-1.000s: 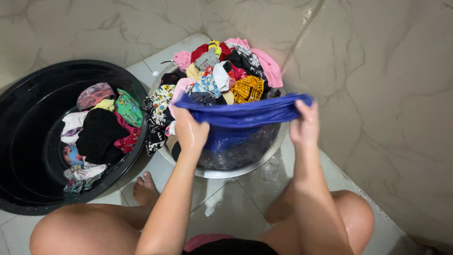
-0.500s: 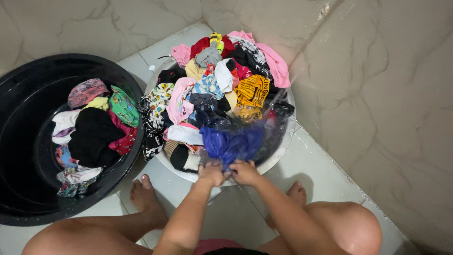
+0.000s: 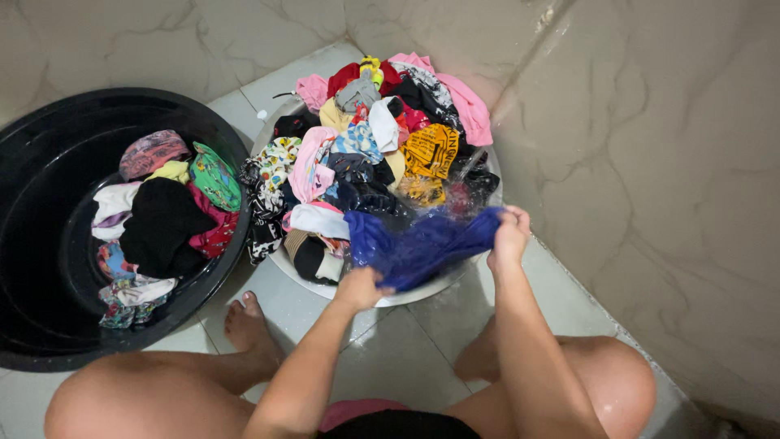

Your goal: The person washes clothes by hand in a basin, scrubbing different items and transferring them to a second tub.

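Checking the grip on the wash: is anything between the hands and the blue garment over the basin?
Nothing visible. The left hand and right hand each grasp an end of the blue garment directly, above the basin.

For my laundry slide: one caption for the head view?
Both hands, left and right, grip a wet blue garment over a full wash basin.

Tub (image 3: pixel 49 268) left of basin (image 3: pixel 422 291); both hold clothes, by the wall (image 3: pixel 650 162).
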